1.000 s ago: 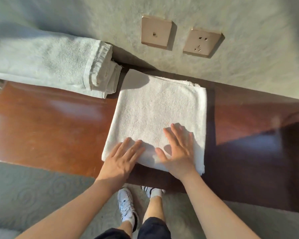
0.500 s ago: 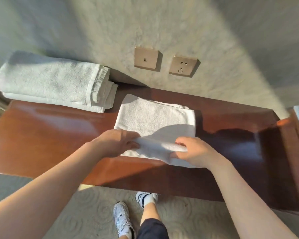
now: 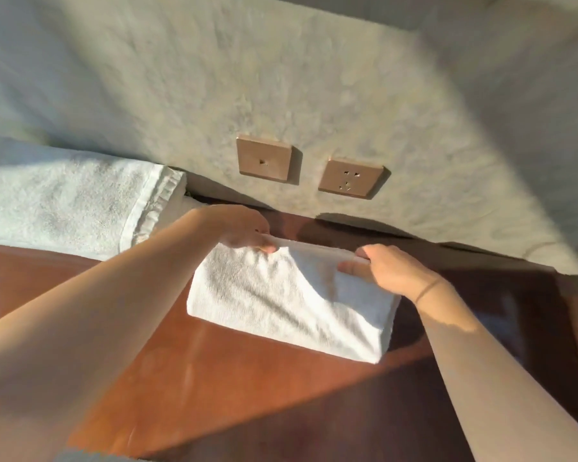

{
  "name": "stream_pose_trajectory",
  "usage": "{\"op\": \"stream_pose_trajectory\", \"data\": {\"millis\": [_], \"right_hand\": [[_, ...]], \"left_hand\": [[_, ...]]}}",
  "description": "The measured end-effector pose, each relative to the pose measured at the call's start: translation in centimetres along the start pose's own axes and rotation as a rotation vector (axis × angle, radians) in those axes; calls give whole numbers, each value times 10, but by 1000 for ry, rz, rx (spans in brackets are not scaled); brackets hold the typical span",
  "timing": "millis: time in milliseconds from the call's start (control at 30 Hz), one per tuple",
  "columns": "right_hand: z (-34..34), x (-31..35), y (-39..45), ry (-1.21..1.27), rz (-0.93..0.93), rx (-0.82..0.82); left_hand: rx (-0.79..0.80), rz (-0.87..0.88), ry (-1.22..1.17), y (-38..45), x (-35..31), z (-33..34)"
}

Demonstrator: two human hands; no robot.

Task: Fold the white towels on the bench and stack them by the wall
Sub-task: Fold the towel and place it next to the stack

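White terry cloth is now doubled over: half a second ago the folded towel [image 3: 281, 295] lay flatter on the bench [image 3: 214, 388] with both hands at its near edge, and that edge has since been carried over toward the wall [image 3: 314, 78], so the fold line faces the bench's front edge. A second ago both palms were flat on it.

Left hand [image 3: 244, 230] grips the towel's far edge at its left end, fingers curled under the cloth and thumb tip showing on top. Right hand [image 3: 386, 270] pinches the same far edge at its right end, thumb lying along the top and fingers wrapped behind the edge. The raised edge runs between the two hands, and the cloth slopes down from the fingers to the fold.

This towel sits at the bench's back edge, near the wall, below two wall sockets [image 3: 350, 178]. A stack of folded towels [image 3: 70, 201] lies against the wall at the bench's back left, just beside the left forearm.
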State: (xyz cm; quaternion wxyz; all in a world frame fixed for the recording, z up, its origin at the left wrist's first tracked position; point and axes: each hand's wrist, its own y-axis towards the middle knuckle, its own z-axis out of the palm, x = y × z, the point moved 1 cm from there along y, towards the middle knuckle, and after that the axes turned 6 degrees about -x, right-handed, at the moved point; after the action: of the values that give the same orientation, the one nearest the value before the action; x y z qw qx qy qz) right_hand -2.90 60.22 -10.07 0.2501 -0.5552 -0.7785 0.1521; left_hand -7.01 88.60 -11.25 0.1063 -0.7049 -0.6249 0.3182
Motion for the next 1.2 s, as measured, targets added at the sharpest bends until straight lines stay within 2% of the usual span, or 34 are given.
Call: {"op": "stream_pose_trajectory", "data": {"millis": [67,100,167,233,300,333,400,500,633,733,767,833,933,1000,1100,1200], "right_hand": [[4,0,9,-47,21,-53],[9,0,12,-128,10,-140],[24,5,9,-245,10,-415],[50,22,-1,-118,-24,-617],[85,42,-11,-49,-94,-607],[105,49,-14,-93,-128,-549],[133,54,-13,-205,-129,-465],[145,46,1,-197,-112,-498],[140,16,1,-215,-169,-513],[137,-5,-4,-145,-57,-545],[137,-6,-5,-122,-26,-544],[137,-3,-6,-49,90,-521],[132,-6,-7,207,348,-512],[126,-6,-11,335,357,-562],[113,-8,-16,611,510,-608],[105,-15,-17,726,718,-572]], "left_hand": [[-111,-43,64,13,2,8],[-177,-53,95,16,2,13],[-366,-64,109,16,-5,31],[-615,-92,11,7,-23,59],[-802,-92,-80,-10,-46,94],[-828,-77,-83,-17,-55,113],[-751,-73,-58,-21,-59,140],[-664,-75,-11,-9,-47,148],[-722,-64,46,-5,-27,142],[-710,-219,68,-15,-2,140],[-670,-322,15,-18,5,139],[-622,-526,-236,-24,15,134],[-695,-610,-616,-32,14,131],[-686,-707,-877,-34,8,126],[-518,-898,-1027,-35,6,119],[-346,-925,-1189,-45,1,109]]}}
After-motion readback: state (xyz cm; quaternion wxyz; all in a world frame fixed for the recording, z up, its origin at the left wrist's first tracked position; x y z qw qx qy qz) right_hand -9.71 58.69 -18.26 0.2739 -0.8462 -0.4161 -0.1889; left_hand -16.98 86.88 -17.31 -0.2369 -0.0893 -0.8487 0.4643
